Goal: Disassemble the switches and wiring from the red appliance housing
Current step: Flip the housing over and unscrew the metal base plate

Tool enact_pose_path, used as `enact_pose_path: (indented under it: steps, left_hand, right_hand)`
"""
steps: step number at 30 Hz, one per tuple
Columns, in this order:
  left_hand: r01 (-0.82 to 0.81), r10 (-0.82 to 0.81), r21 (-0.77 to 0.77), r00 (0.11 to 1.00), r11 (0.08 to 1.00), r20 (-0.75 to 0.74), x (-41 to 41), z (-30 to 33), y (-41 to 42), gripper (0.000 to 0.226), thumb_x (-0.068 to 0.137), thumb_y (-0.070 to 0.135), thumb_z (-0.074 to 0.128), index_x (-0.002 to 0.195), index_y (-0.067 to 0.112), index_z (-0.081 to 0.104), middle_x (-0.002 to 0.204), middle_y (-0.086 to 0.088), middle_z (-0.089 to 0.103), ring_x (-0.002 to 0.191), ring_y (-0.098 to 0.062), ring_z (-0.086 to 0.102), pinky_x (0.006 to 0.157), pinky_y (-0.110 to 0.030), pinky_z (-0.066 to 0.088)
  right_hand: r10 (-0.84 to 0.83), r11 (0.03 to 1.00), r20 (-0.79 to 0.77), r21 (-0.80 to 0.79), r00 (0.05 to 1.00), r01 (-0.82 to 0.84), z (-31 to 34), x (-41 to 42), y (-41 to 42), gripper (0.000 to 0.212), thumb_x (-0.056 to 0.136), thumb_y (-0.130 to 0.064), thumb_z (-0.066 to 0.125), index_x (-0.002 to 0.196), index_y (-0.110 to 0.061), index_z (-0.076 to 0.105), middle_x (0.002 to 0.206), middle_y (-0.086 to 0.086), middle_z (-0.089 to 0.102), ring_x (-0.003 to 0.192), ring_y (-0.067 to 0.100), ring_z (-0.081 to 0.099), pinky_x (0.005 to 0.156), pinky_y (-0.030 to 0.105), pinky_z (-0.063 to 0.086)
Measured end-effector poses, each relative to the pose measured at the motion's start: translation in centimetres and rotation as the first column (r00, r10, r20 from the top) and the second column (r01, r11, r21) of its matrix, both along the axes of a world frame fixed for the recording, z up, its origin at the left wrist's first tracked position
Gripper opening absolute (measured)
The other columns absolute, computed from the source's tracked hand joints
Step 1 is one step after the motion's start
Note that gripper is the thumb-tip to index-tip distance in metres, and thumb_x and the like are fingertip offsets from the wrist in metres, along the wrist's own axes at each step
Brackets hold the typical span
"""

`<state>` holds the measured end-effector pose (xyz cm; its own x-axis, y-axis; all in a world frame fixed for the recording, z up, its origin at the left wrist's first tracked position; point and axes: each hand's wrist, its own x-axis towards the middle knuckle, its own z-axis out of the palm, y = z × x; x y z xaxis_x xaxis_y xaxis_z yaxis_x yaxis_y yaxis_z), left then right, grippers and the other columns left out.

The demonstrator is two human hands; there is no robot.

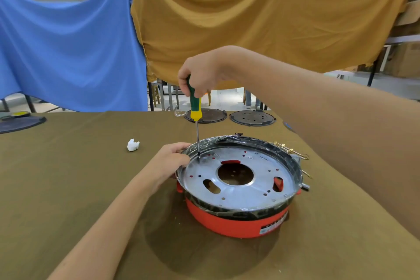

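I am gripping a green-and-yellow screwdriver (194, 100) in my right hand (200, 77), tip on the metal plate (241, 191) inside the red housing (234, 223) mid-table. My left hand (169, 161) is clasping the rim. I should be holding the shaft vertical, pressing firmly.

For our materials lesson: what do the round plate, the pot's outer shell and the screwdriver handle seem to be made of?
Round plate: likely sheet metal, dull silver with punched holes and a soft sheen.
Outer shell: probably moulded plastic, smooth, evenly red, though painted metal is possible.
Screwdriver handle: apparently plastic or rubber, matte green above, yellow below.
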<state>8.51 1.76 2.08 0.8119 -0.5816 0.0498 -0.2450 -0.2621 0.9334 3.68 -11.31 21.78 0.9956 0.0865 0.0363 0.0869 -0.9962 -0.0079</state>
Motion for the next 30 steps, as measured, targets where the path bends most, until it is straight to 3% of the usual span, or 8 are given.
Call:
enact_pose_path:
  steps: [4, 7, 11, 15, 19, 22, 25, 30]
  left_hand:
    - [-0.006, 0.006, -0.009, 1.000, 1.000, -0.016, -0.1, 0.1, 0.0, 0.047, 0.065, 0.003, 0.053, 0.097, 0.028, 0.076, 0.096, -0.009, 0.076, 0.100, -0.035, 0.068, 0.092, -0.050, 0.054]
    - [-0.012, 0.011, -0.015, 1.000, 1.000, -0.022, -0.1, 0.1, 0.0, 0.048, 0.069, -0.003, 0.050, 0.093, 0.030, 0.077, 0.097, -0.009, 0.076, 0.093, -0.031, 0.070, 0.092, -0.051, 0.053]
    - [-0.009, 0.008, -0.021, 0.999, 1.000, -0.041, -0.2, 0.2, 0.0, 0.049, 0.064, 0.003, 0.051, 0.099, 0.027, 0.076, 0.101, -0.017, 0.073, 0.086, -0.027, 0.065, 0.087, -0.051, 0.054]
    - [-0.013, 0.012, -0.016, 0.999, 1.000, -0.033, -0.3, 0.3, -0.1, 0.046, 0.067, 0.002, 0.053, 0.100, 0.025, 0.075, 0.103, -0.018, 0.072, 0.087, -0.028, 0.065, 0.087, -0.052, 0.053]
    - [-0.014, 0.015, 0.011, 1.000, 1.000, -0.006, -0.2, 0.1, 0.0, 0.048, 0.069, 0.001, 0.052, 0.103, 0.025, 0.075, 0.100, -0.010, 0.075, 0.101, -0.035, 0.068, 0.093, -0.052, 0.052]
    - [-0.017, 0.017, 0.007, 1.000, 1.000, -0.012, -0.2, 0.1, 0.0, 0.048, 0.068, 0.000, 0.052, 0.100, 0.027, 0.076, 0.100, -0.012, 0.075, 0.103, -0.038, 0.067, 0.094, -0.053, 0.052]
    - [-0.015, 0.015, 0.003, 1.000, 1.000, -0.023, -0.2, 0.2, -0.1, 0.048, 0.066, 0.002, 0.051, 0.096, 0.030, 0.077, 0.101, -0.015, 0.073, 0.091, -0.034, 0.067, 0.093, -0.053, 0.051]
    - [-0.006, 0.006, 0.001, 0.999, 1.000, -0.044, -0.2, 0.2, -0.1, 0.050, 0.060, 0.007, 0.051, 0.099, 0.029, 0.075, 0.101, -0.017, 0.072, 0.088, -0.028, 0.066, 0.094, -0.056, 0.051]
  right_hand:
    - [-0.008, 0.999, 0.021, 0.049, 1.000, 0.007, -0.5, -0.2, 0.1, 0.017, 0.093, -0.027, 0.065, 0.105, -0.018, 0.056, 0.093, -0.001, 0.055, 0.076, 0.015, 0.054, 0.060, 0.025, 0.044]
    - [-0.145, 0.949, 0.167, -0.255, 0.975, 0.185, -1.2, 0.1, 0.2, 0.056, 0.096, -0.066, 0.039, 0.077, -0.015, 0.049, 0.075, 0.000, 0.051, 0.065, 0.016, 0.051, 0.061, 0.033, 0.041]
    - [-0.071, 0.905, 0.245, -0.392, 0.967, 0.166, -1.4, 0.7, 0.0, 0.048, 0.105, -0.045, 0.038, 0.072, -0.011, 0.048, 0.075, 0.000, 0.049, 0.061, 0.014, 0.043, 0.054, 0.029, 0.031]
    - [-0.004, 0.989, 0.086, -0.146, 0.996, 0.016, -0.2, 0.0, -0.8, 0.016, 0.099, -0.020, 0.056, 0.112, -0.011, 0.059, 0.102, 0.001, 0.058, 0.079, 0.015, 0.052, 0.062, 0.026, 0.038]
    - [0.069, 0.929, 0.010, 0.364, 0.998, -0.068, -0.7, -1.0, -0.5, 0.040, 0.082, 0.008, 0.059, 0.116, -0.013, 0.054, 0.107, 0.006, 0.057, 0.088, 0.015, 0.058, 0.069, 0.026, 0.052]
    - [-0.024, 0.987, 0.046, 0.159, 0.999, 0.016, -1.1, -0.5, 0.3, 0.026, 0.092, -0.028, 0.061, 0.110, -0.010, 0.055, 0.099, 0.009, 0.062, 0.078, 0.019, 0.060, 0.067, 0.032, 0.054]
    - [-0.153, 0.959, 0.207, -0.204, 0.966, 0.196, -1.0, -0.1, 0.7, 0.058, 0.095, -0.069, 0.038, 0.075, -0.015, 0.046, 0.073, 0.001, 0.054, 0.063, 0.018, 0.055, 0.067, 0.034, 0.044]
    - [-0.012, 0.980, 0.103, -0.196, 0.995, 0.032, -0.6, 0.5, 0.4, 0.026, 0.102, -0.037, 0.047, 0.095, -0.013, 0.054, 0.089, 0.001, 0.054, 0.075, 0.019, 0.049, 0.065, 0.030, 0.040]
